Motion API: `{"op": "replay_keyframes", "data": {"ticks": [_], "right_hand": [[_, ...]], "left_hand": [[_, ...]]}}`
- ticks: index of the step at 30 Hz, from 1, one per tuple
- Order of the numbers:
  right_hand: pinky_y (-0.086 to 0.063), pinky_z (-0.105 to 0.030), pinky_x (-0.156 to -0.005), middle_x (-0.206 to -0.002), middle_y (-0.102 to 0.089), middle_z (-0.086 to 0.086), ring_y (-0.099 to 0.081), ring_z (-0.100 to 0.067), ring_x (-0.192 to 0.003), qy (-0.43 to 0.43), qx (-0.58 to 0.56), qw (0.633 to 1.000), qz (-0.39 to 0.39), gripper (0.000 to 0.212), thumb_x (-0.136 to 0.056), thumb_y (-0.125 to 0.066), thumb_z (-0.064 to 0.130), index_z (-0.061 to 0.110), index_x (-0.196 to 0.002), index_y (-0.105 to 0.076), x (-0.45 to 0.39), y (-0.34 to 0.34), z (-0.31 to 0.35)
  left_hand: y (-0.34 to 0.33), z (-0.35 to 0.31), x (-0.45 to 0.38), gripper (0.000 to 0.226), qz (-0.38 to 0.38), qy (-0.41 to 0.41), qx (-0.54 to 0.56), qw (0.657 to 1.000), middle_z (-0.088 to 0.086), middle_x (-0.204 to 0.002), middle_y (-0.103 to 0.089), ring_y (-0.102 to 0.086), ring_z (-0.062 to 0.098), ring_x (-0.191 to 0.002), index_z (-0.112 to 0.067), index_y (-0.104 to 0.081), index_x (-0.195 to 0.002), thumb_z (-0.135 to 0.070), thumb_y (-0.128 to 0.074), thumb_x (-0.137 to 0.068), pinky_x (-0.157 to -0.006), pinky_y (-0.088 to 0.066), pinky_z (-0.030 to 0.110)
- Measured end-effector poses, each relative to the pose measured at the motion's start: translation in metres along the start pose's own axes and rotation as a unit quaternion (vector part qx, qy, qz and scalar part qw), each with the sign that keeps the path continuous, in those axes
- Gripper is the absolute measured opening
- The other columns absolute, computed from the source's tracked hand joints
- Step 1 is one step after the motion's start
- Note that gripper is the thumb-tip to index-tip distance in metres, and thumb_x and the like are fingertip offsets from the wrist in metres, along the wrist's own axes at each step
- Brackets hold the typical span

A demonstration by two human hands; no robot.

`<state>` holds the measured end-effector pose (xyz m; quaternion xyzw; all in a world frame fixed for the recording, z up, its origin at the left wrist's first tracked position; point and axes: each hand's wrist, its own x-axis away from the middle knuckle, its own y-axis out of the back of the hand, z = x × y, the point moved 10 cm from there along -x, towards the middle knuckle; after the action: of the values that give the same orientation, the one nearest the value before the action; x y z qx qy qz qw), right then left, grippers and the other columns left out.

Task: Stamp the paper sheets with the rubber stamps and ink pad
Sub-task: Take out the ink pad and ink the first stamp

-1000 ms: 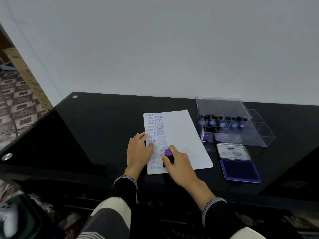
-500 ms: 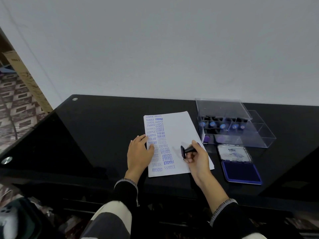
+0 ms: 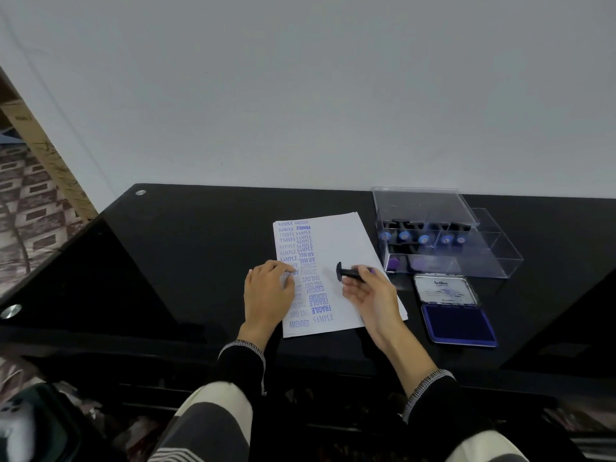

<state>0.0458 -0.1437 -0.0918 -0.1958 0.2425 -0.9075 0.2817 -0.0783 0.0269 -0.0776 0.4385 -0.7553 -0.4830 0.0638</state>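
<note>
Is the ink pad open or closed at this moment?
Open. The ink pad shows its dark blue surface, and its lid lies folded back flat on the table, label side up.

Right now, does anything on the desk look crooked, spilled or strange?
No spill or damage shows. Only the paper looks odd: it lies askew to the desk edge, and its blue prints crowd the left side, some overlapping and some upside down. The right hand holds a stamp sideways above it.

Black glossy table (image 3: 186,261) against wall; on it: stamped paper sheets (image 3: 336,248), clear stamp case (image 3: 440,235), open ink pad (image 3: 455,310) just beside.
</note>
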Motion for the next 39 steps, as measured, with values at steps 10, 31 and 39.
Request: {"op": "replay_keyframes", "data": {"ticks": [10, 31, 39], "right_hand": [[-0.056, -0.025, -0.063, -0.074, -0.070, -0.011, -0.066, -0.017, -0.065, 0.091, -0.001, 0.993, -0.069, 0.011, -0.096, -0.051, 0.011, 0.008, -0.091, -0.061, 0.028, 0.066, 0.072], [-0.040, -0.029, -0.053, -0.062, -0.050, -0.003, -0.044, -0.017, -0.055, 0.173, 0.573, 0.783, -0.167, 0.025, -0.087, -0.056, 0.019, 0.011, -0.069, -0.040, 0.044, 0.144, 0.141], [-0.045, -0.039, -0.056, -0.067, -0.053, 0.000, -0.052, -0.021, -0.060, 0.170, 0.643, 0.737, -0.117, 0.025, -0.089, -0.054, 0.018, 0.025, -0.071, -0.037, 0.043, 0.127, 0.128]], "left_hand": [[-0.008, -0.061, 0.010, 0.023, -0.014, 0.005, -0.009, 1.000, -0.005, -0.122, -0.058, -0.048, 0.019, -0.120, -0.022, -0.061, -0.116, -0.023, -0.052, -0.095, -0.114, -0.022, 0.040], [-0.103, -0.176, 0.078, 0.077, 0.253, -0.224, 0.027, 0.941, -0.016, -0.158, -0.017, -0.002, 0.004, -0.146, -0.053, -0.038, -0.138, -0.085, -0.045, -0.069, -0.115, 0.007, 0.024], [-0.103, -0.175, 0.077, 0.070, 0.248, -0.218, 0.027, 0.944, -0.014, -0.158, -0.020, -0.005, 0.005, -0.147, -0.054, -0.038, -0.138, -0.083, -0.044, -0.074, -0.116, 0.005, 0.025]]}}
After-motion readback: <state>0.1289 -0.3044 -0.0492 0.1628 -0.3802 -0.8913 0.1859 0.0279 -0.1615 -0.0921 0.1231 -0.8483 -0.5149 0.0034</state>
